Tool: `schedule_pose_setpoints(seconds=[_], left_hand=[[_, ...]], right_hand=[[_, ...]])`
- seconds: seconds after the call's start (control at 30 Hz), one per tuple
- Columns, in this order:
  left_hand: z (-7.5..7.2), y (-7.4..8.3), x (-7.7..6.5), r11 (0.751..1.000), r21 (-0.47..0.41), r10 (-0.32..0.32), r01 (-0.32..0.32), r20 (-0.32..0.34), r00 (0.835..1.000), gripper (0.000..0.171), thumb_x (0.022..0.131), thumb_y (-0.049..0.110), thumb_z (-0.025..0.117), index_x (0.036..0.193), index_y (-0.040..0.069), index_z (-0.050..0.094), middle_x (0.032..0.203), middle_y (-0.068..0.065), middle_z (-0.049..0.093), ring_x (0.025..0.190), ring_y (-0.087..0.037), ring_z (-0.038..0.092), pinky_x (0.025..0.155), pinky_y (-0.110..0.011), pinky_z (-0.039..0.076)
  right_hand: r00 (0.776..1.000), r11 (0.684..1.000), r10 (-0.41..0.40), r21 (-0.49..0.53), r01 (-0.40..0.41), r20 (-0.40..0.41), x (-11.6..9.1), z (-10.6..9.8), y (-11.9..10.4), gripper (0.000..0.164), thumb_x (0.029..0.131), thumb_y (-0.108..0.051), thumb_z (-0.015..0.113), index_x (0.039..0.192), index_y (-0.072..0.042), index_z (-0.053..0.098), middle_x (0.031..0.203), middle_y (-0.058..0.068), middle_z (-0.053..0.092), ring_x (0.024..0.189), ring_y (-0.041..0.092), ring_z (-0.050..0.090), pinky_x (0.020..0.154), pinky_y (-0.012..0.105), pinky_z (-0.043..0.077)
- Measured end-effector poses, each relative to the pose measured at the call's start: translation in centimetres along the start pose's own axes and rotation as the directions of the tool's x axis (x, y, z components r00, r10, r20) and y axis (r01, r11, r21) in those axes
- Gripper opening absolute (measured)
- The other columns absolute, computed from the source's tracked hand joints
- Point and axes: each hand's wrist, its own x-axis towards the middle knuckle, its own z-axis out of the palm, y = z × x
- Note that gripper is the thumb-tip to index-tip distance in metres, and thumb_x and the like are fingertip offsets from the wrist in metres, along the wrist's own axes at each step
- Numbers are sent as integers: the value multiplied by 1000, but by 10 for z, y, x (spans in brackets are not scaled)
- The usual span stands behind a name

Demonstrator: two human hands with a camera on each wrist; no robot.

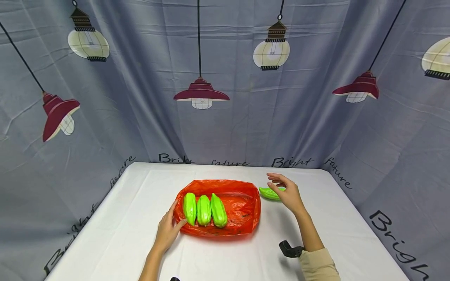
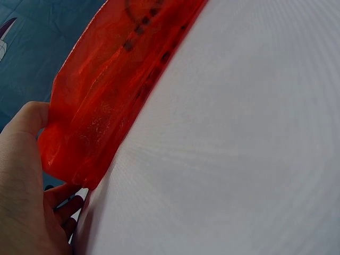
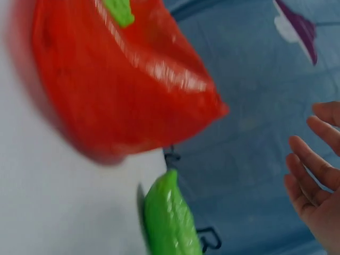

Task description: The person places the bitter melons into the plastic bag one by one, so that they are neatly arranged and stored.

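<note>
A red plastic bag [image 1: 243, 210] lies spread wide on the table, its rim standing up like a shallow bowl. Three light-green bitter melons [image 1: 204, 210] lie side by side in its left half. At the bag's left end, my left hand [image 1: 166, 231] holds the edge between thumb and fingers; the left wrist view shows the thumb on the red film [image 2: 101, 117]. Just outside the bag's right side is another bitter melon [image 1: 269, 194], bumpy in the right wrist view [image 3: 170, 218]. My right hand [image 1: 289, 195] hovers over it, fingers apart and holding nothing.
A white cloth covers the table [image 1: 116, 218]. Behind it and along both sides hangs a grey-blue curtain [image 1: 232, 128] printed with lamps and lettering. A black strap-like device [image 1: 291, 249] sits at my right wrist, by the beige sleeve [image 1: 318, 265].
</note>
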Motion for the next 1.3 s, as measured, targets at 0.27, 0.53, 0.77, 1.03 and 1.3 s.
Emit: schedule_pose_setpoints(seconds=[0.27, 0.53, 0.77, 1.03, 1.3], left_hand=[[0, 1, 0, 1000, 0, -5, 5, 1, 1000, 74, 80, 22, 70, 143, 11, 33, 135, -20, 45, 119, -42, 43, 95, -59, 30], [0, 1, -1, 1000, 6, -14, 14, 2, 1000, 74, 80, 24, 69, 143, 11, 33, 135, -21, 45, 119, -42, 43, 95, -60, 29], [0, 2, -1, 1000, 3, -14, 14, -3, 1000, 73, 80, 23, 69, 143, 11, 34, 134, -21, 46, 118, -42, 44, 95, -59, 29], [0, 3, 1, 1000, 6, -6, 6, -8, 1000, 73, 80, 23, 69, 142, 10, 35, 134, -21, 46, 118, -42, 44, 95, -59, 29], [0, 3, -2, 1000, 10, -29, 29, -5, 1000, 72, 80, 26, 69, 142, 10, 36, 134, -22, 45, 118, -43, 43, 96, -60, 28]], right_hand=[[998, 998, 18, -66, -14, 53, 4, -7, 36, 31, 86, -14, 65, 115, -3, 63, 106, 17, 64, 95, 30, 59, 79, 49, 47], [990, 990, 31, -141, -12, 135, 14, -13, 62, 31, 84, -14, 67, 114, -4, 64, 109, 14, 65, 96, 31, 59, 76, 45, 48], [957, 992, 63, -125, -28, 284, 24, -19, 79, 33, 84, -16, 67, 116, -8, 64, 117, 10, 61, 106, 36, 53, 82, 52, 43], [900, 993, 110, -89, -80, 422, 29, -23, 90, 32, 83, -18, 68, 113, -5, 66, 117, 9, 61, 114, 38, 47, 87, 58, 37], [874, 987, 158, -68, -143, 459, 28, -23, 100, 29, 80, -18, 70, 107, -7, 69, 121, 19, 57, 117, 39, 45, 94, 62, 31]])
